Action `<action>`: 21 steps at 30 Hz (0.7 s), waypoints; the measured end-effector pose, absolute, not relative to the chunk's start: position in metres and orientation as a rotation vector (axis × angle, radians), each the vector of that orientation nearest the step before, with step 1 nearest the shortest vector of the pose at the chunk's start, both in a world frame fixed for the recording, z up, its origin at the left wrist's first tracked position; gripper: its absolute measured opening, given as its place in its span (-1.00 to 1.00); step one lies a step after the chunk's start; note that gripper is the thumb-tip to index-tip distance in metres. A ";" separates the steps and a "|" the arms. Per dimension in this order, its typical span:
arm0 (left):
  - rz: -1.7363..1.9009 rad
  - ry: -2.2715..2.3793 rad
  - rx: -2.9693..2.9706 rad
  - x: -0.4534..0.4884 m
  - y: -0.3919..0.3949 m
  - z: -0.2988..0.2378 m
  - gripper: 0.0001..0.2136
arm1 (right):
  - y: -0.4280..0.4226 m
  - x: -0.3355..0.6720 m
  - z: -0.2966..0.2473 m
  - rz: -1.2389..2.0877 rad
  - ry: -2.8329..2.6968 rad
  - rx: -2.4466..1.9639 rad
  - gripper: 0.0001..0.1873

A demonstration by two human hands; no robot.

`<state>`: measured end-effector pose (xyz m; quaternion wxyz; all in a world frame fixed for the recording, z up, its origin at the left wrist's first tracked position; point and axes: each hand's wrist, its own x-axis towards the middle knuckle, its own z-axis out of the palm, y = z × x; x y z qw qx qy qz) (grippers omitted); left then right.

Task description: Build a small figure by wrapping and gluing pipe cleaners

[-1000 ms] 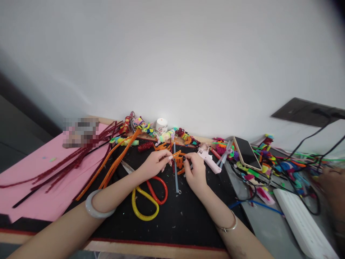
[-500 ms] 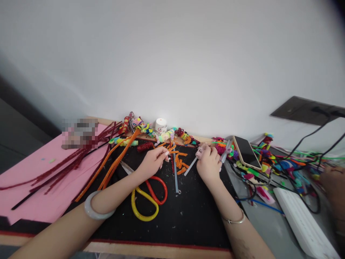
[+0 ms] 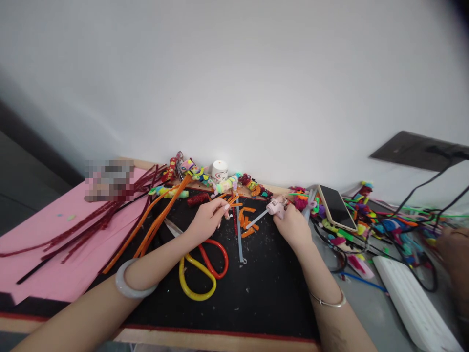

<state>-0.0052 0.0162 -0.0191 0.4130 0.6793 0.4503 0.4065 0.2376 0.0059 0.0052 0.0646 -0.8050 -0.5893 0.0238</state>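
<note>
My left hand (image 3: 209,219) is closed in a pinch on a thin orange pipe cleaner piece (image 3: 234,204), held over the black mat (image 3: 264,293). My right hand (image 3: 293,226) is closed at the near side of a small pink glue gun (image 3: 275,206); its fingertips are partly hidden behind the gun. A pale glue stick (image 3: 257,219) juts from the gun toward the left. Between my hands lie several cut orange pieces (image 3: 249,233) and a long clear glue stick (image 3: 240,244). Scissors (image 3: 198,277) with red and yellow handles lie below my left wrist.
Long orange pipe cleaners (image 3: 157,222) and dark red ones (image 3: 91,222) lie at left, partly on pink paper (image 3: 40,249). Pipe cleaner figures and a white roll (image 3: 219,170) line the wall. A phone (image 3: 337,208), cables and a power strip (image 3: 410,298) sit at right, near another person's hand (image 3: 452,244).
My right hand has shifted slightly right, exposing more of the glue gun. The gun and its stick have turned, with the stick's end now over the orange pieces. My left hand stays put.
</note>
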 end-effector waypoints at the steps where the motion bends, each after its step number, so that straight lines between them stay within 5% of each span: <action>1: 1.025 1.133 1.709 -0.005 0.016 -0.018 -0.75 | 0.006 0.238 0.005 0.101 -1.772 -2.429 -0.69; 21: 1.108 1.271 1.606 -0.006 0.016 -0.014 -0.76 | 0.008 0.228 -0.002 0.080 -1.417 -1.757 -0.58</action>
